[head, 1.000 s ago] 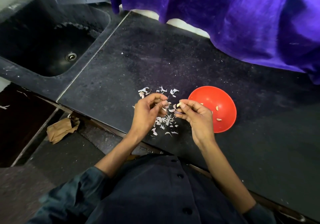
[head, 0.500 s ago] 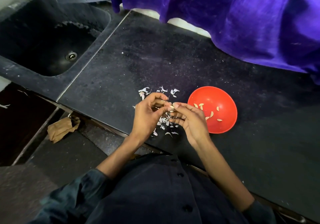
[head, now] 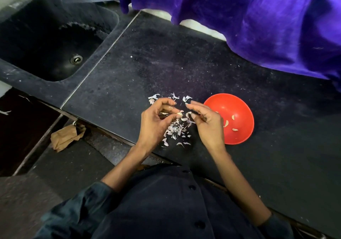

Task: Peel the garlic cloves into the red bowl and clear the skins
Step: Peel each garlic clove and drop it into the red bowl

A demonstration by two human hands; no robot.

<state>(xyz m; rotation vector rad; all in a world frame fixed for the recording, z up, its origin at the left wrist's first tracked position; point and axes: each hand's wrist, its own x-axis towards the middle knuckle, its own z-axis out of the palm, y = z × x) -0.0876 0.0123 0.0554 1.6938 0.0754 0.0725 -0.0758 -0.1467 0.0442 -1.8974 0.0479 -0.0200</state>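
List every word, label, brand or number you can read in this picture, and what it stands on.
None: no readable text shows anywhere. The red bowl, the black counter, the sink, the purple cloth and the crumpled brown paper bear no visible writing.

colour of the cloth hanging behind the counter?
Purple: the draped velvety cloth along the dark stone counter back edge, seen in the head view.

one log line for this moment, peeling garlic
step: peeling | left hand: pinches garlic clove | right hand: pulling away, contents unclear | red bowl: few peeled cloves | skins: on counter, uncleared
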